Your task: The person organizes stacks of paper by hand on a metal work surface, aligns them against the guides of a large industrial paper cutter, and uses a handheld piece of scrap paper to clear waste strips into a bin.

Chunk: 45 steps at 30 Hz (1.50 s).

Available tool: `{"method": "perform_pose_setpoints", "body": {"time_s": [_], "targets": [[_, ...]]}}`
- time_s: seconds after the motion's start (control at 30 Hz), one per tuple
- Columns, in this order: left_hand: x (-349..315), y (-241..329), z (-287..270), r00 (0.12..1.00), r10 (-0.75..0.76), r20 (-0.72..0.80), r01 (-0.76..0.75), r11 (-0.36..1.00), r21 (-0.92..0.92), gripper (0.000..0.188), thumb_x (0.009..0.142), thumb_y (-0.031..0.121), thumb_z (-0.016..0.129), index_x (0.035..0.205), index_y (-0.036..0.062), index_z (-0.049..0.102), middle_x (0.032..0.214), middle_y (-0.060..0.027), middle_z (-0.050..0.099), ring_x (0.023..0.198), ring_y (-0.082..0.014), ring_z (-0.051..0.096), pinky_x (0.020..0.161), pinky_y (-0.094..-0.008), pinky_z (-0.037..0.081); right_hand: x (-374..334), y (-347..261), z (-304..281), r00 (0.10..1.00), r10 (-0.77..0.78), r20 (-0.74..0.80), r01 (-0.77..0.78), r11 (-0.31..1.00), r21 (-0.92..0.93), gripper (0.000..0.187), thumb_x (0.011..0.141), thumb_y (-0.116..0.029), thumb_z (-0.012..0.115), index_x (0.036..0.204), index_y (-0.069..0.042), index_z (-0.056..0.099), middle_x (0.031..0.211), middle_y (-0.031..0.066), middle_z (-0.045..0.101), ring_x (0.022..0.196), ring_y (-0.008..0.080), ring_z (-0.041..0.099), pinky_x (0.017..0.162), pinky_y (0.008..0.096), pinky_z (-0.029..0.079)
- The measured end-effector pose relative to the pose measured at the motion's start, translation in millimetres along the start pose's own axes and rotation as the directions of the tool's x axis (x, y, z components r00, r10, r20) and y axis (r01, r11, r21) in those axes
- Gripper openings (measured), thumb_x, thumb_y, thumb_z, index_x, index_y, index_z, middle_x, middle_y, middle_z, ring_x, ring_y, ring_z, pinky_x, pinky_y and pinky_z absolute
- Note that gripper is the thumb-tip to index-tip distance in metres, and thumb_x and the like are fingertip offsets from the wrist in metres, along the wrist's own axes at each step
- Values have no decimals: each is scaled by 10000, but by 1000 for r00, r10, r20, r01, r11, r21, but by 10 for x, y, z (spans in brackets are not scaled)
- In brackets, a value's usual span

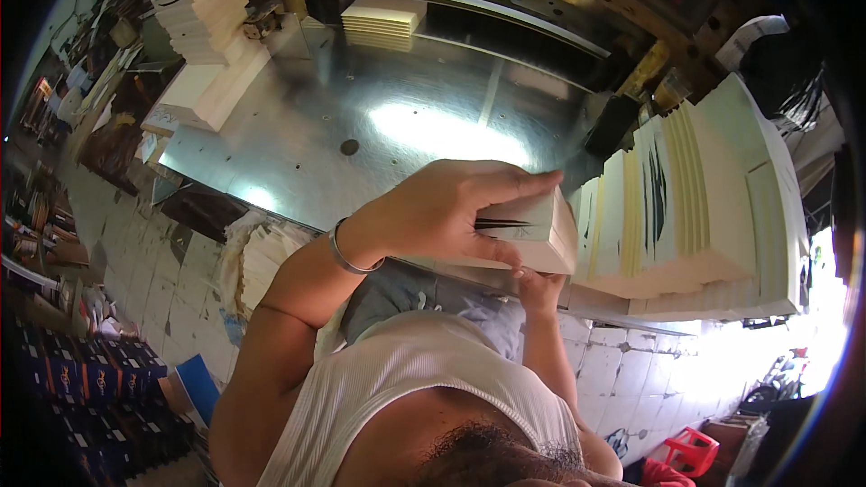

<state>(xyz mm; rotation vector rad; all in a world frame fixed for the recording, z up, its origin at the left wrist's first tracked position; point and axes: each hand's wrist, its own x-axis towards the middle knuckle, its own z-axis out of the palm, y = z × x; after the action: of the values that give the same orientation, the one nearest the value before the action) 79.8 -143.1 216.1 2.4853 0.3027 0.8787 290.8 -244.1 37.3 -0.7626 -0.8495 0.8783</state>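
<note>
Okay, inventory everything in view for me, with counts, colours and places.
Paper block: one, cream, near edge of table
Table: one, silver metal, centre
Right-hand paper stacks: several, cream, right side
Left-hand paper piles: at least two, cream, table's left
Back pile: one, cream-yellow, far side
Boxes: many, dark blue, lower left
Stool: apparently one, red, lower right
Edge clutter: uncountable, mixed, too blurred
Bracelet: one, silver, left wrist
Top: one, white, on torso
Left hand: one, bare, fingers gripping block
Right hand: one, bare, below block, partly hidden
</note>
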Motion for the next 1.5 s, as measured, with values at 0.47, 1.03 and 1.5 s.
{"method": "perform_pose_setpoints", "body": {"time_s": [0.47, 1.03, 1.5], "targets": [[-865, -436, -87, 926, -294, -237, 159, 872, -463, 1160, 684, 142, 950, 1623, 57, 276, 1218, -84, 662, 1167, -212, 637, 1078, -393, 447, 685, -1495, 796, 853, 24, 522, 392, 632, -668, 661, 605, -118, 940, 1201, -38, 665, 1034, 106, 702, 937, 285, 679, 852, 383, 559], [-1467, -1019, 838, 903, -411, -127, 385, 903, -190, 516, 681, 139, 893, 1150, 44, 702, 1087, -130, 748, 1061, -343, 684, 1183, -463, 377, 860, -573, 1230, 587, 440, 680, 695, 157, -701, 615, 676, -204, 839, 1250, -137, 632, 1089, 81, 687, 1018, 304, 668, 855, 443, 533], [-1404, -866, 938, 853, -470, -228, 432, 880, -197, 426, 718, 180, 904, 1093, 58, 743, 1001, -90, 782, 990, -318, 718, 1282, -530, 208, 465, -402, -270, 925, 283, 254, -54, 759, -649, 1053, 654, -62, 890, 1571, -141, 377, 1266, 98, 631, 1231, 253, 594, 1083, 377, 444]]}}
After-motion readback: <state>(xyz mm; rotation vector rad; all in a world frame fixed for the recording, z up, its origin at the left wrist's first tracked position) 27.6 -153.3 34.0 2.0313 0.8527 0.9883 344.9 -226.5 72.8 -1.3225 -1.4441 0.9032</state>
